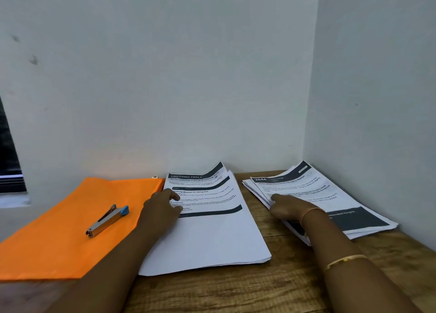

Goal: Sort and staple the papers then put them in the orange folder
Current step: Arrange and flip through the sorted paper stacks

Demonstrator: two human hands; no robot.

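Fingers of your left hand (162, 206) curl on the middle paper stack (212, 232) at its left edge, and those of your right hand (289, 209) meet the right stack (335, 201); whether either pinches is unclear. The sheets look light, floppy and slippery, so lift them by a corner. The orange folder (54, 237) lies left, under the stapler (107, 220).

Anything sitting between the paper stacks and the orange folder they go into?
Yes: a silver metal stapler with a blue end lies on top of the flat orange folder, near its middle. It likely has to come off before the folder opens. The middle white paper stack lies right beside the folder.
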